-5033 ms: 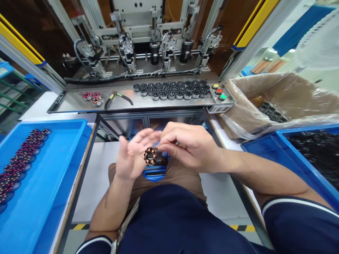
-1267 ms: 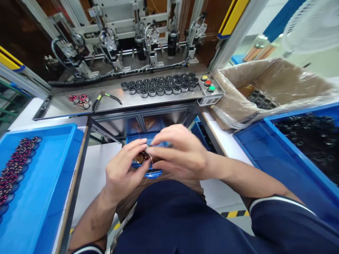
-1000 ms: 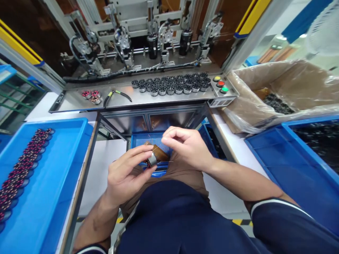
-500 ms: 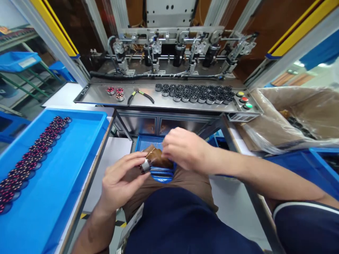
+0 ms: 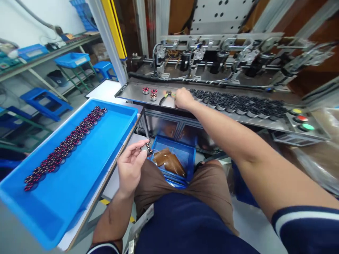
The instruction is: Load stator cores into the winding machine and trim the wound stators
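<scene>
My left hand point(image 5: 132, 162), low over my lap, pinches a small wound motor stator point(image 5: 147, 148) with a silvery rim between thumb and fingers. A pair of cutting pliers point(image 5: 165, 97) with green and black handles lies on the metal ledge. My right hand point(image 5: 184, 98) is stretched out to them, fingers closed over the right handle, which it mostly hides. Left of the pliers sit a few stators with red and copper windings point(image 5: 149, 93). Right of my right hand stand rows of black stator cores point(image 5: 238, 102).
A large blue tray point(image 5: 106, 169) at the left carries a long band of wound stators point(image 5: 66, 148). Between my knees a blue bin point(image 5: 188, 155) holds brown film point(image 5: 172, 164). Behind the ledge is a machine point(image 5: 196, 53); push buttons point(image 5: 300, 119) sit at its right end.
My right hand has left the brown film at my lap and moved up and forward to the pliers. My left hand still holds the stator. The view has swung left.
</scene>
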`<state>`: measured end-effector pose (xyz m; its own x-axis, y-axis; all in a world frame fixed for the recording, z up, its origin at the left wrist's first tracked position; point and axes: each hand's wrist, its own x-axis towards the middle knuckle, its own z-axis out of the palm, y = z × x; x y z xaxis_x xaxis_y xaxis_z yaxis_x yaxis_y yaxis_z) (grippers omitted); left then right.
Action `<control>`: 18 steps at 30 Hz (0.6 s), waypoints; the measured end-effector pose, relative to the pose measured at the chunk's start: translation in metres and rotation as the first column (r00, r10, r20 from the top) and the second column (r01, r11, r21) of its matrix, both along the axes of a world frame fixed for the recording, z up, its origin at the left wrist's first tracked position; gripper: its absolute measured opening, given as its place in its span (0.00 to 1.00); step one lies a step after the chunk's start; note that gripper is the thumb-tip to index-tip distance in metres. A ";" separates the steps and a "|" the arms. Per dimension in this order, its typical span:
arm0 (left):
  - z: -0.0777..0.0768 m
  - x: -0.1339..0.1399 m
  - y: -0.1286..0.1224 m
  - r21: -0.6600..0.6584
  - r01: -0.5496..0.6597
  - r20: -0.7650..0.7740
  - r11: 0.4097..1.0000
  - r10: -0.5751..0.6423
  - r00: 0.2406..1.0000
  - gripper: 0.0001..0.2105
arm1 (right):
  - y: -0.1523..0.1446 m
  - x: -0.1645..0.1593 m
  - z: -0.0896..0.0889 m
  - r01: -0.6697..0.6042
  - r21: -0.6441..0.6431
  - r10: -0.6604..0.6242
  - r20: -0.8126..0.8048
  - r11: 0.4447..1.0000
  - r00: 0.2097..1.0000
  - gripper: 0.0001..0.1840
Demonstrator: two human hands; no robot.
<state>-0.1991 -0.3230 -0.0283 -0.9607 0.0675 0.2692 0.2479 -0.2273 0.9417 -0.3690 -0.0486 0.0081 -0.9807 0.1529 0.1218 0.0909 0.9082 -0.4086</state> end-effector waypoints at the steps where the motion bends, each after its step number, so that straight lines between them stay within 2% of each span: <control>1: 0.000 0.000 -0.001 0.015 0.001 0.001 1.000 -0.001 1.000 0.09 | 0.006 0.004 0.003 0.017 -0.010 -0.017 -0.053 1.000 0.998 0.16; 4: 0.001 0.002 -0.001 0.039 0.010 0.016 0.999 -0.011 1.000 0.08 | 0.027 0.035 0.018 0.025 -0.005 -0.025 -0.219 1.000 0.975 0.20; 6: 0.000 0.003 0.001 0.039 0.012 0.029 0.999 -0.013 1.000 0.07 | 0.038 0.077 0.025 -0.010 -0.024 0.000 -0.379 1.000 0.925 0.17; 8: -0.001 0.003 0.007 0.050 0.016 0.047 0.999 -0.018 0.999 0.08 | 0.040 0.129 0.022 -0.079 -0.068 0.036 -0.489 0.995 0.872 0.15; 9: -0.002 0.003 0.012 0.060 0.028 0.065 0.998 -0.032 0.997 0.09 | 0.038 0.155 0.015 -0.152 -0.188 0.034 -0.515 0.970 0.856 0.14; 10: -0.003 0.003 0.018 0.075 0.048 0.092 0.996 -0.055 0.994 0.09 | 0.034 0.180 0.005 -0.194 -0.365 -0.003 -0.477 0.911 0.879 0.12; 11: -0.004 0.002 0.024 0.095 0.074 0.124 0.993 -0.086 0.988 0.10 | 0.028 0.203 -0.008 -0.182 -0.579 -0.068 -0.383 0.795 0.921 0.12; 12: -0.005 0.001 0.031 0.119 0.104 0.157 0.987 -0.122 0.980 0.11 | 0.020 0.223 -0.023 -0.118 -0.770 -0.100 -0.230 0.627 0.968 0.12; 13: -0.007 0.000 0.037 0.142 0.134 0.185 0.981 -0.160 0.970 0.11 | 0.012 0.239 -0.039 -0.021 -0.888 -0.132 -0.091 0.459 0.987 0.14; 14: -0.008 0.000 0.044 0.160 0.163 0.205 0.974 -0.194 0.959 0.12 | 0.003 0.252 -0.054 0.049 -0.953 -0.120 0.014 0.299 0.993 0.18; 15: -0.009 -0.001 0.049 0.171 0.188 0.215 0.967 -0.223 0.951 0.14 | -0.005 0.263 -0.068 0.104 -0.980 -0.083 0.090 0.171 0.992 0.24; 16: -0.010 0.000 0.054 0.172 0.210 0.219 0.963 -0.245 0.945 0.15 | -0.013 0.273 -0.081 0.136 -0.988 -0.041 0.133 0.079 0.990 0.31; 17: -0.010 0.000 0.057 0.164 0.229 0.219 0.959 -0.262 0.940 0.16 | -0.019 0.281 -0.091 0.149 -0.989 0.014 0.149 0.017 0.989 0.36; 18: -0.010 0.001 0.060 0.151 0.246 0.216 0.957 -0.275 0.937 0.18 | -0.025 0.289 -0.099 0.154 -0.988 0.078 0.152 -0.018 0.985 0.40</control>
<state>-0.1981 -0.2631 -0.0388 -0.9504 0.3046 0.0622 -0.0576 -0.3691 0.9276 -0.0803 -0.0739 -0.0910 -0.9517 0.0421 -0.3040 0.2599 -0.4161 -0.8714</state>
